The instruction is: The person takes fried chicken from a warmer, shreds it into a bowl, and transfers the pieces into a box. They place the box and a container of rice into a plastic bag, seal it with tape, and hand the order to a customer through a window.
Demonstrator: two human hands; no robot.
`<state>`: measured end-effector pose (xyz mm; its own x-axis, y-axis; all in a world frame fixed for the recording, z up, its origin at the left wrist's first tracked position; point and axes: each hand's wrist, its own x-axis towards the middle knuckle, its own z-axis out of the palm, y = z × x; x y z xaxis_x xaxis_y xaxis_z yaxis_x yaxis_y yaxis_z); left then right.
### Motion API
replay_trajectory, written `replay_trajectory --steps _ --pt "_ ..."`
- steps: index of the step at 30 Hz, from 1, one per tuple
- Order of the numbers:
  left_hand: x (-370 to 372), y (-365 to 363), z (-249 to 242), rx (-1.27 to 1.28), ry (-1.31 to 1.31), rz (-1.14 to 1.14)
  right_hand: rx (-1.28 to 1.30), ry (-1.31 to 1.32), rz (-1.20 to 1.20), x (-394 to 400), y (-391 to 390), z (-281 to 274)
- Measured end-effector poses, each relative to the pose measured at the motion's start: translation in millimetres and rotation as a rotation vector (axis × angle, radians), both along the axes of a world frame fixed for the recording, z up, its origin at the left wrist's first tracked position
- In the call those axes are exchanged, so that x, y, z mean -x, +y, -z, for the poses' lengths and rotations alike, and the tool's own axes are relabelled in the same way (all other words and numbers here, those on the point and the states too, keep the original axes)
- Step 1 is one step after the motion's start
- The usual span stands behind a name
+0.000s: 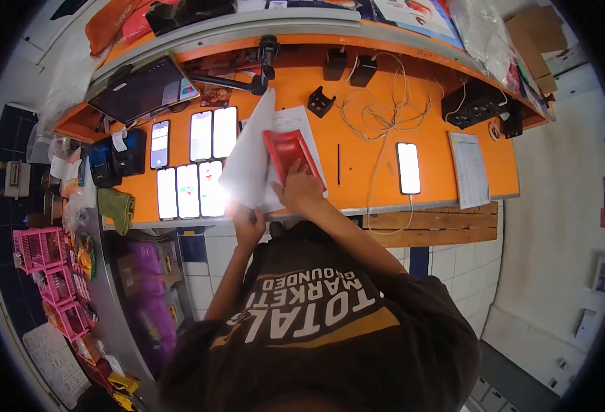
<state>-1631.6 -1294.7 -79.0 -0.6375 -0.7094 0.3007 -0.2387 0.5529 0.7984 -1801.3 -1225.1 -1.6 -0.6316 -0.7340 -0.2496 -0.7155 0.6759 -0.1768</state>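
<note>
My left hand (249,225) is at the desk's front edge, at the lower end of a raised white sheet (251,154). Its fingers are curled round the sheet's lower edge. My right hand (300,187) rests on a red folder or case (290,152), fingers spread over its lower part. The red item lies tilted on printed papers (307,123). Left of the sheet, several lit phones (188,191) lie in two rows. A dark thin pen or stick (339,165) lies to the right of the papers.
A lit phone (408,168) with a white cable lies at the right, beside a printed list (469,170). Coiled cables (385,113) and a black stand (321,101) are farther back. A monitor (144,89) stands back left; a green cloth (115,209) hangs at the front left edge.
</note>
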Motion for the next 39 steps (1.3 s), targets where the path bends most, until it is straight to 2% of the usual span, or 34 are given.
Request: replay_trajectory --steps 2,6,8,11,13,14,16,17,19,20,22,24,25,26,27,28,29,30,32,33,35,36,38,39 --pt "1.2 -0.3 -13.5 0.078 -0.071 0.008 0.115 -0.125 0.08 10.7 -6.5 10.8" --pt "5.1 -2.3 -26.0 0.276 -0.211 0.09 0.14 -0.016 0.087 39.0 2.1 33.6" --pt "2.2 -5.1 -19.0 0.302 -0.196 0.128 0.134 -0.11 0.069 44.3 4.8 37.2" --pt "13.8 -0.7 -17.3 0.324 -0.097 0.101 0.12 -0.194 0.21 44.9 1.5 45.1" --pt "17.0 2.4 -24.2 0.346 -0.219 0.107 0.152 -0.284 0.275 52.4 7.1 57.0" --pt "18.2 -0.7 -15.7 0.368 -0.194 0.135 0.188 -0.358 0.306 56.7 8.0 62.6" --pt "24.6 -9.2 0.1 0.334 -0.175 -0.054 0.195 -0.418 0.287 71.4 8.2 76.4" --pt "20.9 -12.5 1.7 0.348 -0.159 -0.041 0.176 -0.496 0.241 75.2 10.2 83.4" --pt "18.0 -17.6 -15.3 0.079 -0.578 0.12 0.252 -0.452 0.341 77.6 18.2 77.2" --pt "17.6 -21.8 -10.9 0.095 -0.562 0.124 0.309 -0.421 0.433 79.0 22.0 73.8" --pt "17.5 -19.9 -17.3 0.47 -0.301 0.358 0.392 -0.315 0.379 81.5 26.7 81.6" --pt "24.2 -11.6 -33.9 0.43 -0.218 0.414 0.451 -0.482 0.072 90.8 22.1 90.8" --pt "26.2 -9.7 -49.5 0.452 -0.21 0.497 0.445 -0.512 0.046 90.7 24.0 79.3" --pt "30.7 -11.1 -57.9 0.476 -0.202 0.578 0.456 -0.502 0.056 92.5 22.2 76.6" --pt "32.2 -14.7 -49.3 0.49 -0.19 0.589 0.476 -0.516 0.25 94.0 19.2 75.0" --pt "29.4 -19.0 -30.7 0.375 -0.175 0.421 0.499 -0.528 0.442 99.5 16.0 73.1" --pt "28.3 -24.2 -11.7 0.256 -0.16 0.255 0.443 -0.557 0.461 100.5 20.4 63.3" --pt "29.7 -29.2 5.8 0.264 -0.153 0.269 0.454 -0.55 0.472 96.2 21.2 51.2" --pt "35.8 -39.3 30.8 0.163 -0.466 -0.03 0.363 -0.481 0.299 88.8 20.3 36.1" --pt "41.7 -43.1 31.7 0.167 -0.463 -0.02 0.368 -0.477 0.308 86.8 20.1 38.7" --pt "55.9 -49.3 26.6 -0.225 -0.321 -0.121 0.214 -0.329 0.23 77.8 19.2 53.3" --pt "60.9 -54.4 15.1 -0.223 -0.319 -0.114 0.216 -0.326 0.237 75.4 18.5 55.0" --pt "63.9 -65.3 -14.2 -0.698 -0.485 -0.045 0.219 -0.351 0.368 70.9 16.5 58.0" --pt "64.5 -64.2 -15.6 -0.695 -0.484 -0.037 0.223 -0.347 0.374 69.7 16.6 63.1"
